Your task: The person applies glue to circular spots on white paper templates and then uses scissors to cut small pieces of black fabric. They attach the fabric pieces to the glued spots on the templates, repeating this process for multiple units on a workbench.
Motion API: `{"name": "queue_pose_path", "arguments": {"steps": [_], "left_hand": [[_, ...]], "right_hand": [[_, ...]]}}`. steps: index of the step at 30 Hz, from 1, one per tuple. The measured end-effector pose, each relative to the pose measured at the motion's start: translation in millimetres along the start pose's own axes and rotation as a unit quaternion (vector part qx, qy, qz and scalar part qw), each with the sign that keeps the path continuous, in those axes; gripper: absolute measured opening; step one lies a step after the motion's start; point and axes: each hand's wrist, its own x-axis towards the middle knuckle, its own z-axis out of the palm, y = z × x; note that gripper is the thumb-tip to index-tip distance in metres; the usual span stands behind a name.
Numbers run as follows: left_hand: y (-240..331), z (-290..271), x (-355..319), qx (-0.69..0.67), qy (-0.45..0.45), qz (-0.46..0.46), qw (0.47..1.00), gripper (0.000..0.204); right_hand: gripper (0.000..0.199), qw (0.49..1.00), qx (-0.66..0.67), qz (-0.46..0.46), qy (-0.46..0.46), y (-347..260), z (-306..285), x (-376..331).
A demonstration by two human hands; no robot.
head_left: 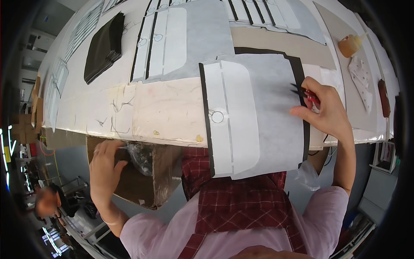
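- Pale grey and white sheeting makes up the panel point(276, 112) at the table's front edge, squarely before the wearer, its near end hanging out past the edge toward the checked apron point(241, 207).
- Its slightly longer axis, as I see it, runs from the wearer's body out across the table; a black strip point(207, 125) borders its left side, a wider black band point(297, 71) its right.
- The right hand point(325, 105) is much the nearer one, at the panel's right border, fingers clamped round the small red-handled snips point(312, 97). The panel lies leftward from that hand, and the dark blades point that way over the border, across the long axis. I can't tell if they touch the material.
- The left hand point(105, 166) is well apart from the panel, off to its lower left, beyond the table edge and over the cardboard box point(166, 181). Thumb and fingers stand apart with nothing plainly held; whether the fingertips touch the box I can't make out.
- Loose dark threads point(121, 105) lie on the table point(168, 105) between the left hand and the panel.
- Farther back are a black stack point(103, 49) and more pale panels point(209, 39); a yellowish bottle point(349, 45) and a spotted cloth point(360, 80) sit to the far right.
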Motion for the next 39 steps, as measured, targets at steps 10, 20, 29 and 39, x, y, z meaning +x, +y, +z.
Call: {"name": "queue_pose_path", "arguments": {"steps": [10, 20, 29, 39], "left_hand": [[112.8, 50.1, 16.9, -0.605, -0.354, -0.004, 0.714, 0.028], [145.4, -51.8, 182.0, -0.493, 0.138, 0.365, 0.777, 0.042], [35.5, 25.2, 202.5, -0.585, -0.159, -0.062, 0.792, 0.045], [29.9, 30.7, 228.1, -0.403, -0.209, -0.037, 0.89, 0.052]], "right_hand": [[0.044, 0.998, -0.025, 0.05, 0.042, 0.7, 25.2, 8.5], [0.035, 0.949, 0.283, 0.049, 0.131, 21.3, 21.1, 26.1], [0.032, 0.928, 0.333, 0.086, 0.142, 23.1, 13.6, 39.4], [0.033, 0.933, 0.331, 0.103, 0.094, 18.5, 21.0, 35.0]]}}
